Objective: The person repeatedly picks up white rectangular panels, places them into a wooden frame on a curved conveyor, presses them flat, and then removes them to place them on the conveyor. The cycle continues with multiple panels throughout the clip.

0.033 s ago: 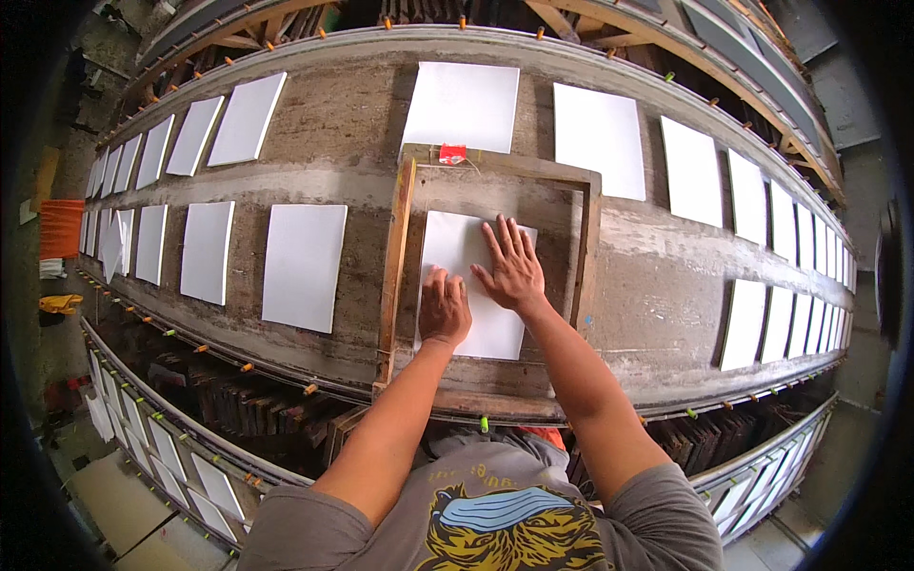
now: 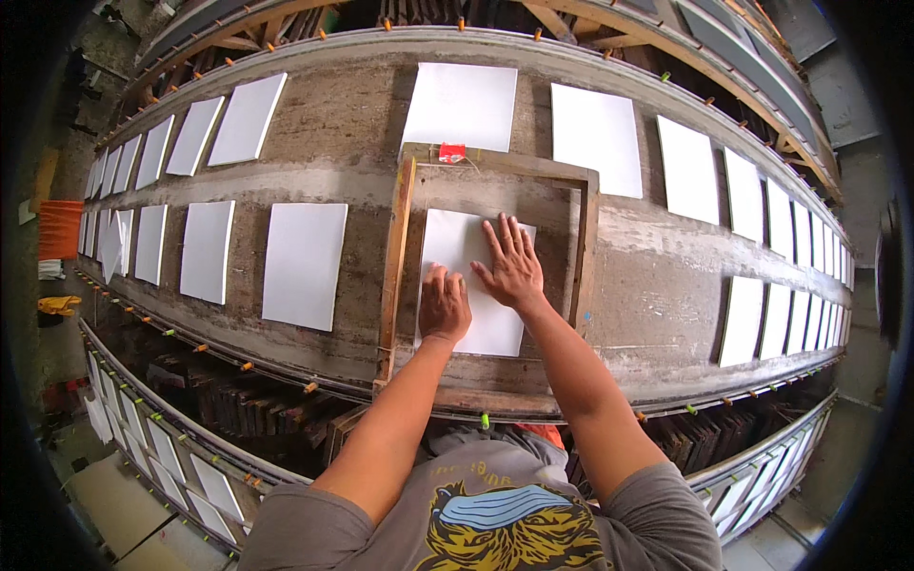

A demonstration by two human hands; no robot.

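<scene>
A wooden frame (image 2: 401,247) lies on the long stained table, with red tape (image 2: 452,152) on its far side. Within its outline is a white rectangular sheet (image 2: 490,328); whether a clear mesh spans the frame above it I cannot tell. My right hand (image 2: 514,265) presses flat on the upper right part of the sheet, fingers stretched out. Near the sheet's left edge, my left hand (image 2: 445,303) is closed, with its fingers curled under. What those fingers hold, if anything, is hidden.
Two rows of white rectangular pieces (image 2: 304,266) run along the table (image 2: 657,285) on both sides of the frame. Small orange and green pegs (image 2: 485,421) line the table's edges. Other racks (image 2: 205,490) with white pieces stand below left and right.
</scene>
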